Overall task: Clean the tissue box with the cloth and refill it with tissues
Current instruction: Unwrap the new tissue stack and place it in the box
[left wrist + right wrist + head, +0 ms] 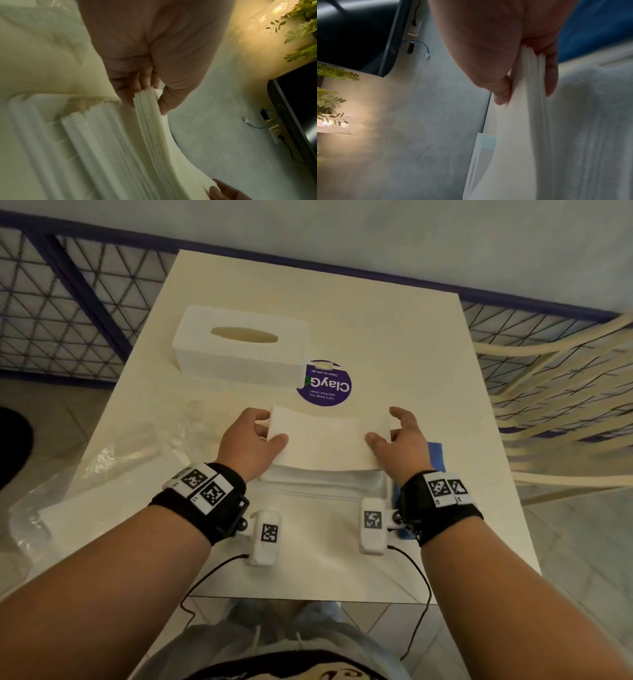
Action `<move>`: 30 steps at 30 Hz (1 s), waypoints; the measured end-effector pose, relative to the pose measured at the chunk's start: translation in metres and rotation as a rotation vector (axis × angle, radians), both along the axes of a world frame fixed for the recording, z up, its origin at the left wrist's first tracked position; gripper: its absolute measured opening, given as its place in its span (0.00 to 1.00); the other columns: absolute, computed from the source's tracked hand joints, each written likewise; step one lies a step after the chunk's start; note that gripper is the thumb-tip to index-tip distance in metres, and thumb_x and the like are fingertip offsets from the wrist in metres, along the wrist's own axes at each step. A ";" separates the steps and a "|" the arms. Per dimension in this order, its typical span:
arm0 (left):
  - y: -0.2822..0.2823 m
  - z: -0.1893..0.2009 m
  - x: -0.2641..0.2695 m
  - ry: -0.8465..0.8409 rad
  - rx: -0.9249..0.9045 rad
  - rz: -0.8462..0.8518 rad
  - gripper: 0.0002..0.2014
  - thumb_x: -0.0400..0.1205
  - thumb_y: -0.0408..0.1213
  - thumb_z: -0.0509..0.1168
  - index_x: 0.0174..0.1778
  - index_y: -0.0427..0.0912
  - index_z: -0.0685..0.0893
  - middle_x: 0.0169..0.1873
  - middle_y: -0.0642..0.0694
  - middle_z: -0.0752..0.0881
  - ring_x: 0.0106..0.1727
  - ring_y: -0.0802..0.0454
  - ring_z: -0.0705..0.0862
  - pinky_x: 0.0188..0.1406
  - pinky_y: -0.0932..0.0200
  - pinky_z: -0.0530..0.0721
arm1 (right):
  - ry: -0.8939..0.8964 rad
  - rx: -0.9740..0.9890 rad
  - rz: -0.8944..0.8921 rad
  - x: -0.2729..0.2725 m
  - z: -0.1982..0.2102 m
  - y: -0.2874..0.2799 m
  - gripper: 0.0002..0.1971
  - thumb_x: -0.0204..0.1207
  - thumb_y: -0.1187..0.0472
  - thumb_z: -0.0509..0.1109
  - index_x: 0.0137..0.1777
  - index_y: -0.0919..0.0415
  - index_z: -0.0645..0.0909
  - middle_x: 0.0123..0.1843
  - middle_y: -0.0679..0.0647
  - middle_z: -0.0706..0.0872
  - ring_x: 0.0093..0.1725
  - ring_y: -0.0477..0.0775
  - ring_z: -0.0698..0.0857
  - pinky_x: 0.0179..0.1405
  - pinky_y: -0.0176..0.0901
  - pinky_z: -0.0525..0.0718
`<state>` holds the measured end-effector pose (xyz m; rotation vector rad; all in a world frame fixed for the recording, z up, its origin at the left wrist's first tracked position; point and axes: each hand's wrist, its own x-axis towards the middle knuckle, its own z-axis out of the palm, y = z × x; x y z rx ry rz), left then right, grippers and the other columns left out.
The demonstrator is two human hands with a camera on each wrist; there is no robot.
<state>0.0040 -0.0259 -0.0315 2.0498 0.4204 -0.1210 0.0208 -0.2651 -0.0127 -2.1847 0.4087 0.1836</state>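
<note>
A white tissue box (239,347) with an oval slot on top stands at the table's far left. Near the middle, both hands hold a wad of white tissues (325,440) above a larger tissue stack (322,484). My left hand (255,436) pinches the wad's left end (147,108) between thumb and fingers. My right hand (397,436) pinches its right end (534,75) the same way. A blue cloth (435,455) lies on the table, mostly hidden under my right hand and wrist.
A crumpled clear plastic wrapper (113,460) lies on the table's left side. A round purple sticker (325,385) is on the white table (411,344) beside the box. A cream slatted chair (565,405) stands to the right, a wire fence (68,309) behind.
</note>
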 end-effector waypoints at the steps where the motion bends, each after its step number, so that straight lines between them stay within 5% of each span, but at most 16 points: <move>1: 0.000 -0.002 -0.001 0.002 0.030 -0.009 0.25 0.75 0.42 0.73 0.68 0.46 0.75 0.46 0.53 0.83 0.45 0.53 0.84 0.44 0.61 0.77 | 0.011 -0.013 0.004 -0.001 -0.002 0.000 0.33 0.76 0.55 0.72 0.79 0.51 0.62 0.58 0.56 0.81 0.55 0.55 0.83 0.56 0.42 0.80; 6: 0.004 -0.012 -0.007 -0.171 0.291 -0.124 0.26 0.76 0.42 0.72 0.70 0.52 0.77 0.66 0.45 0.74 0.61 0.46 0.79 0.65 0.49 0.77 | -0.017 -0.165 0.061 -0.003 -0.010 0.000 0.30 0.71 0.53 0.74 0.73 0.49 0.71 0.69 0.55 0.74 0.64 0.57 0.79 0.67 0.50 0.79; 10: 0.000 -0.016 -0.014 -0.237 0.528 -0.252 0.10 0.79 0.43 0.68 0.55 0.54 0.88 0.61 0.51 0.81 0.64 0.44 0.75 0.60 0.48 0.69 | 0.002 -0.338 0.164 -0.003 -0.014 0.003 0.17 0.74 0.54 0.70 0.62 0.51 0.84 0.62 0.54 0.81 0.64 0.58 0.80 0.64 0.53 0.81; 16: 0.003 -0.015 -0.024 -0.158 0.583 -0.350 0.14 0.83 0.46 0.60 0.64 0.57 0.82 0.68 0.55 0.78 0.69 0.49 0.72 0.61 0.49 0.61 | 0.119 -0.477 0.177 -0.006 -0.005 0.016 0.17 0.76 0.54 0.63 0.63 0.47 0.82 0.61 0.52 0.81 0.66 0.59 0.77 0.62 0.58 0.80; 22: 0.051 0.005 -0.057 -0.246 0.605 -0.033 0.18 0.77 0.40 0.65 0.65 0.50 0.78 0.63 0.48 0.78 0.66 0.46 0.74 0.56 0.49 0.60 | -0.102 -0.333 0.539 -0.011 0.028 0.111 0.14 0.78 0.60 0.63 0.61 0.55 0.84 0.59 0.53 0.85 0.61 0.56 0.81 0.61 0.45 0.79; 26: 0.097 -0.002 -0.100 -0.152 0.724 0.235 0.18 0.76 0.42 0.63 0.62 0.46 0.78 0.61 0.43 0.79 0.65 0.41 0.73 0.58 0.42 0.63 | 0.047 -0.368 0.948 -0.017 0.018 0.201 0.18 0.78 0.67 0.60 0.66 0.63 0.81 0.67 0.59 0.83 0.65 0.58 0.82 0.64 0.42 0.77; 30: 0.125 -0.019 -0.130 -0.010 0.803 0.190 0.20 0.76 0.44 0.59 0.63 0.43 0.78 0.65 0.44 0.78 0.72 0.43 0.72 0.69 0.35 0.58 | 0.126 -0.420 1.085 -0.011 0.008 0.259 0.22 0.78 0.71 0.59 0.72 0.64 0.76 0.71 0.60 0.77 0.69 0.60 0.79 0.67 0.44 0.77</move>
